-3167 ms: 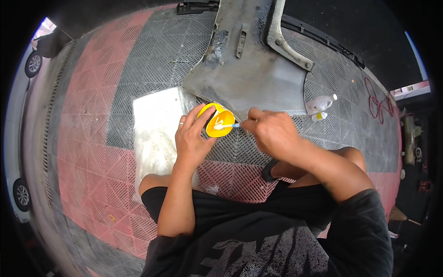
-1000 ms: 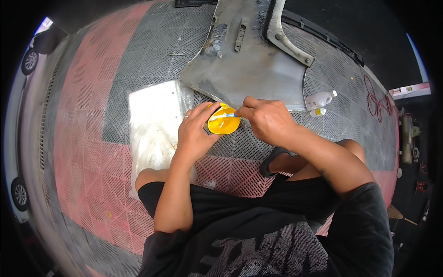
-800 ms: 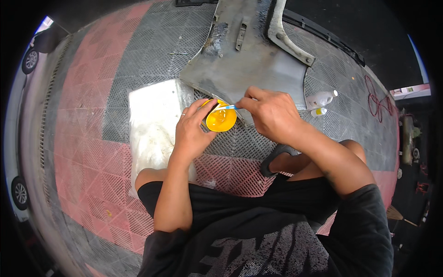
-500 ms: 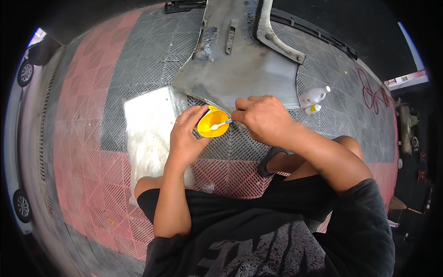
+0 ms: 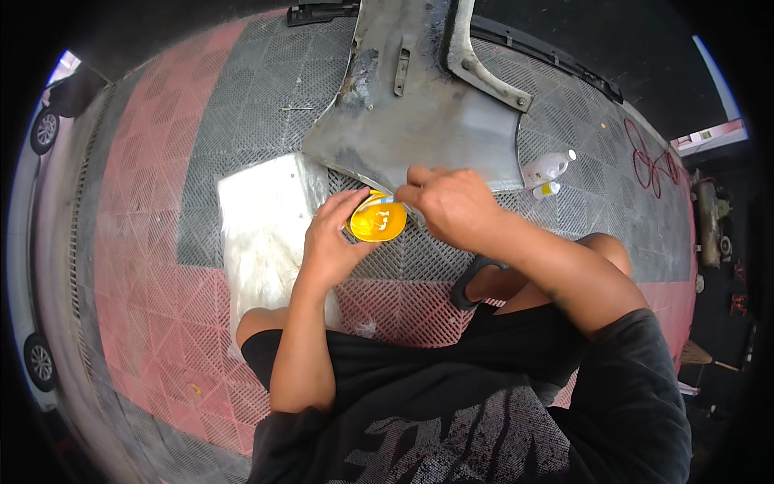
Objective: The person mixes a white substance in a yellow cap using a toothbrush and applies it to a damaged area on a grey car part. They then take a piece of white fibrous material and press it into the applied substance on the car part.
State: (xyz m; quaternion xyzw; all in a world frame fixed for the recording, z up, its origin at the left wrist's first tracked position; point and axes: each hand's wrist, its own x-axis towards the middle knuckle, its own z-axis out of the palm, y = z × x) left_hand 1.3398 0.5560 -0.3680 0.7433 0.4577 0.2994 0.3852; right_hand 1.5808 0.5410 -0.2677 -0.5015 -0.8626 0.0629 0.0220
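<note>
My left hand (image 5: 326, 242) holds a tilted yellow cup (image 5: 379, 226) with its fingers round the left side; streaks of white substance lie inside it. My right hand (image 5: 451, 210) pinches a small stick with a blue-and-white handle (image 5: 385, 201), its tip at the cup's upper rim; whether the tip is in the cup I cannot tell. Just beyond both hands lies a large bare-metal car body panel (image 5: 419, 125) with rough dark patches. Left of my left hand is a clear plastic bag (image 5: 256, 202) with a white sheet under or inside it.
A translucent bottle (image 5: 547, 168) and a small yellow-labelled bottle (image 5: 546, 189) stand right of the panel. I sit on grille floor tiles (image 5: 161, 315). Red hose (image 5: 645, 157) and a compressor tank (image 5: 709, 226) are at right, black trim (image 5: 548, 56) behind the panel, a car (image 5: 32, 242) at far left.
Since half a second ago the stick has risen from the middle of the cup toward its upper rim, and the cup and my left hand have shifted slightly right.
</note>
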